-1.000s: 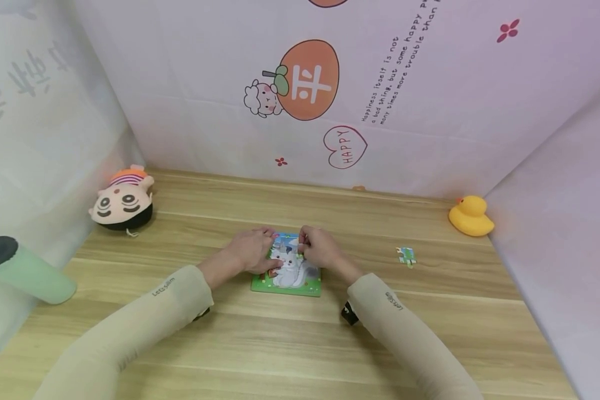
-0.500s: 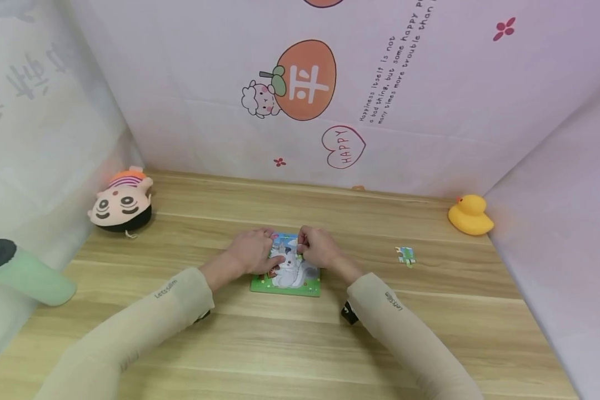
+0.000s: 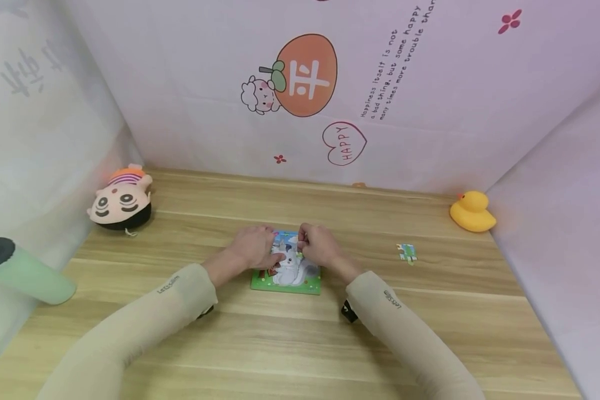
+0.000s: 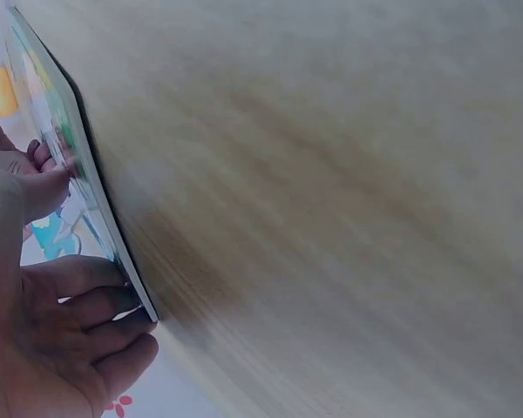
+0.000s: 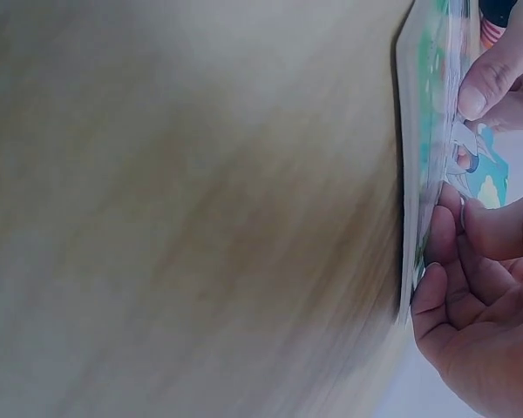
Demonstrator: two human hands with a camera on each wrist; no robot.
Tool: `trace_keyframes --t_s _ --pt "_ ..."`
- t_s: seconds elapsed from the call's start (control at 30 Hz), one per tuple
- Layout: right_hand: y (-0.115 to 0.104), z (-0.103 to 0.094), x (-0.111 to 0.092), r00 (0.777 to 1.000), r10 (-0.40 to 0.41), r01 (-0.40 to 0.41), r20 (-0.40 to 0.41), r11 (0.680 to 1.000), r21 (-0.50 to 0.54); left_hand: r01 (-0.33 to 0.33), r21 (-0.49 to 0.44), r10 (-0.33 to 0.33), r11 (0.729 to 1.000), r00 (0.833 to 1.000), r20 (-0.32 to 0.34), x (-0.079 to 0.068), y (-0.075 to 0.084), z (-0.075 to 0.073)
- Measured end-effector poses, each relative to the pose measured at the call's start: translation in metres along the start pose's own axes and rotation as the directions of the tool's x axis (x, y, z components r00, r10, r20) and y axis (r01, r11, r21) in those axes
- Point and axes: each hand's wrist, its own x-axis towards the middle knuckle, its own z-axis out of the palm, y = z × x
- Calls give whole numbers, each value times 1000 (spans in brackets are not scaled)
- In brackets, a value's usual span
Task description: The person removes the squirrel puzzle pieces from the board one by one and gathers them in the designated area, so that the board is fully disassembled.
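Note:
A small jigsaw board (image 3: 285, 287) with a grey squirrel picture lies flat on the wooden table. My left hand (image 3: 250, 247) rests at its left side, the thumb (image 4: 45, 190) pressing on the picture. The fairly straight fingers (image 4: 105, 305) of that hand touch the board's edge. Over the board's upper right part, my right hand (image 3: 321, 246) pinches a thin puzzle piece (image 5: 463, 214) between thumb and index finger. Most of that piece is hidden by the fingers. Its other fingers curl beside the board's edge in the right wrist view.
Loose puzzle pieces (image 3: 406, 253), apparently together, lie to the right of the board. A yellow rubber duck (image 3: 472, 211) sits at the back right. At the left are a plush doll (image 3: 121, 199) and a green tumbler (image 3: 32, 275). Cloth walls (image 3: 205, 133) border the table.
Both hands stay at the board with almost the same hold. The left thumb has shifted slightly on the picture. The head view has tilted a little.

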Motion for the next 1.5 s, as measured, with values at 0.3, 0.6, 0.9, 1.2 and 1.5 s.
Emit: trace_keyframes --t_s 0.3,0.6,0.9,1.2,1.5 --pt "1 -1 2 1000 -7 6 -12 999 -31 5 11 -5 1000 1000 -8 3 2 -3" --pt "-1 -2 3 1000 7 -8 -17 999 -52 24 22 -24 999 1000 19 3 3 -4" --pt "5 -5 7 998 8 -12 57 998 69 11 9 -11 1000 1000 11 3 2 -5" --pt "12 -8 6 997 -42 29 72 985 170 -1 3 1 1000 1000 -6 2 3 -5" --pt "31 -38 -7 999 -27 35 -31 955 293 3 -1 -3 1000 1000 -3 1 2 -3"
